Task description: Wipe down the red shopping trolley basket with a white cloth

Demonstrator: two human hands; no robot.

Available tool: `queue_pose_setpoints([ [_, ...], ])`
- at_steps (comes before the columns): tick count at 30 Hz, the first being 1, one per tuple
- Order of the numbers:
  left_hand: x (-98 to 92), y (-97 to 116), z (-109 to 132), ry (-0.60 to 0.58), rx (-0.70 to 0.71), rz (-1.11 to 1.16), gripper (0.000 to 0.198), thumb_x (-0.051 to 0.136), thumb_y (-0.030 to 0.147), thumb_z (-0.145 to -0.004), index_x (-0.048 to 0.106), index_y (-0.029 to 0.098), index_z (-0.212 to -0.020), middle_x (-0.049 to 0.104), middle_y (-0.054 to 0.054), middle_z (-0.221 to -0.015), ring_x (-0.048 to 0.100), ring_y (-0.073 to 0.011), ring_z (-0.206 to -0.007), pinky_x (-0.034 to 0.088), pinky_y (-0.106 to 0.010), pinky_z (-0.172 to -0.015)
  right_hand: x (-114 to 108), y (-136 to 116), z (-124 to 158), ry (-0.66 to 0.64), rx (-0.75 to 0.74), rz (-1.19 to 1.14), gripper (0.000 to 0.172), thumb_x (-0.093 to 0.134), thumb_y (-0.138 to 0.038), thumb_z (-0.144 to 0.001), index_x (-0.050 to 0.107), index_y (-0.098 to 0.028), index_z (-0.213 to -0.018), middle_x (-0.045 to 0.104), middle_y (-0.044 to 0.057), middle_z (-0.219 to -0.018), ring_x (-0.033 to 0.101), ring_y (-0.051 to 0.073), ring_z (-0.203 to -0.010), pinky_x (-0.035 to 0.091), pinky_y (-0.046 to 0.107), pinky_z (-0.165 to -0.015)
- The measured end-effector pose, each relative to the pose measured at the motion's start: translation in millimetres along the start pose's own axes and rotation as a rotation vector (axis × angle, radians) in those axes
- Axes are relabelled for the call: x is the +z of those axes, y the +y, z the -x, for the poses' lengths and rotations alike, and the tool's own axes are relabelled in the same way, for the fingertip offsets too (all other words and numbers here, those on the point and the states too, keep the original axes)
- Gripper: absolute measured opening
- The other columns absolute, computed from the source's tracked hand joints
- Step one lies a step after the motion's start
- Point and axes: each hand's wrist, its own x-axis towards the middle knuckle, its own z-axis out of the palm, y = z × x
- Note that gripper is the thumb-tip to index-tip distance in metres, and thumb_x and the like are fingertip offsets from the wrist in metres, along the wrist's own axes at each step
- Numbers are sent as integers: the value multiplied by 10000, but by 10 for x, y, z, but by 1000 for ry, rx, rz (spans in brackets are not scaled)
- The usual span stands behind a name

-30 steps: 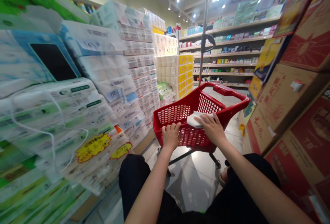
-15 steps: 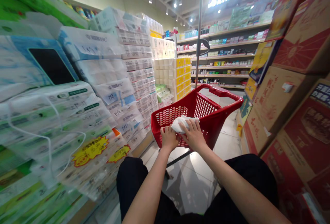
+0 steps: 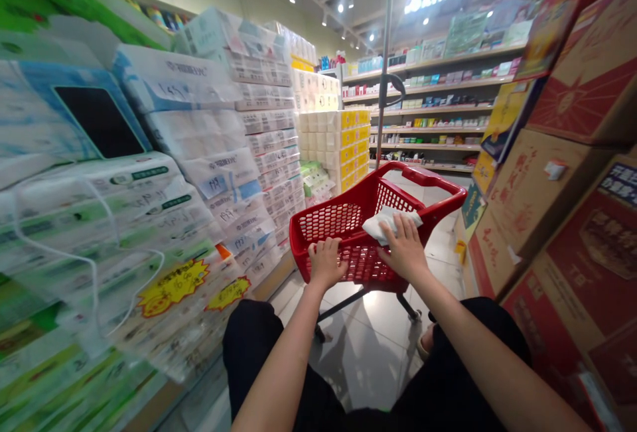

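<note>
A red shopping basket on wheels [image 3: 323,221] stands in front of me, its perforated side facing me. My left hand [image 3: 326,263] grips the near rim at the left, fingers over the edge and thumb to the right. Farther right along the same rim, my right hand [image 3: 404,246] presses a crumpled white cloth [image 3: 374,225] against the edge, with its fingers on top of the cloth. Part of the cloth hangs over into the basket. The palm side of my right hand is hidden.
Stacked tissue packs [image 3: 199,133] rise on the left, with a dark-screened device [image 3: 99,121] and a white cable. Cardboard boxes [image 3: 542,186] are piled on the right. Behind the basket are a metal pole [image 3: 385,40] and stocked shelves [image 3: 428,128]. My knees flank the tiled floor.
My right hand has slid right along the rim with the white cloth, away from my left hand. My left hand stays at nearly the same place on the rim.
</note>
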Motion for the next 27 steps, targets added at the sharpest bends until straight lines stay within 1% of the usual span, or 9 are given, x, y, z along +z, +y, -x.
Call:
queue_pose_setpoints([
  [4, 46, 150, 16, -31, 2, -8, 586, 592, 387, -753, 457, 214, -1297, 500, -96, -1232, 400, -299, -1113, 247, -470, -1016, 181, -582, 15, -68, -80, -51, 792, 625, -452, -763, 334, -155, -1437, 241, 185, -1513, 155, 380, -1393, 122, 547, -1120],
  [7, 69, 159, 23, -38, 35, -2, 623, 586, 350, -753, 432, 169, -1329, 498, -120, -1244, 404, -301, -1113, 273, -457, -1000, 232, -818, 30, -93, -105, -72, 858, 629, -358, -746, 249, -112, -1475, 275, 204, -1485, 168, 383, -1386, 114, 550, -1125],
  [10, 52, 90, 25, -44, 84, 15, 556, 588, 296, -746, 473, 169, -1275, 537, -106, -1184, 430, -286, -1095, 304, -429, -981, 194, -681, 40, -100, -189, -105, 852, 605, -275, -740, 224, -162, -1494, 294, 146, -1495, 199, 337, -1387, 138, 501, -1143],
  [13, 5, 16, 29, -41, 126, 39, 569, 594, 265, -738, 452, 200, -1285, 547, -77, -1177, 455, -266, -1077, 333, -401, -951, 113, -279, 42, -87, -249, -102, 817, 565, -206, -750, 232, -243, -1495, 284, 73, -1522, 224, 278, -1393, 168, 453, -1150],
  [17, -29, -8, 27, -21, 142, 48, 663, 606, 256, -736, 369, 251, -1355, 518, -53, -1255, 464, -251, -1090, 337, -392, -956, -5, 320, 27, -58, -182, -32, 821, 573, -196, -737, 245, -252, -1488, 190, 54, -1566, 181, 276, -1417, 153, 465, -1151],
  [20, -13, 30, 12, -4, 153, 49, 669, 613, 261, -733, 366, 253, -1355, 519, -51, -1252, 466, -247, -1082, 342, -393, -956, -46, 590, -2, -52, -129, 20, 833, 595, -210, -712, 265, -235, -1477, 165, 66, -1572, 152, 296, -1424, 120, 492, -1150],
  [23, 20, 108, 1, 6, 145, 54, 677, 620, 284, -729, 368, 239, -1356, 522, -61, -1239, 468, -253, -1077, 346, -397, -956, 6, 562, -27, -26, -29, 39, 750, 604, -266, -722, 351, -198, -1425, 212, 105, -1551, 147, 326, -1415, 109, 518, -1140],
  [25, 44, 174, 3, 10, 134, 57, 692, 620, 306, -729, 358, 225, -1365, 515, -73, -1247, 466, -260, -1083, 342, -403, -964, 85, 368, -23, -1, 28, 20, 676, 610, -309, -732, 419, -175, -1366, 264, 132, -1519, 155, 343, -1405, 118, 526, -1133],
  [27, 69, 238, 11, 20, 128, 62, 725, 616, 327, -735, 327, 202, -1387, 505, -88, -1261, 461, -268, -1097, 337, -410, -973, 172, 74, 5, 6, 16, -20, 649, 616, -326, -732, 444, -170, -1338, 304, 145, -1489, 171, 349, -1395, 129, 526, -1131],
])
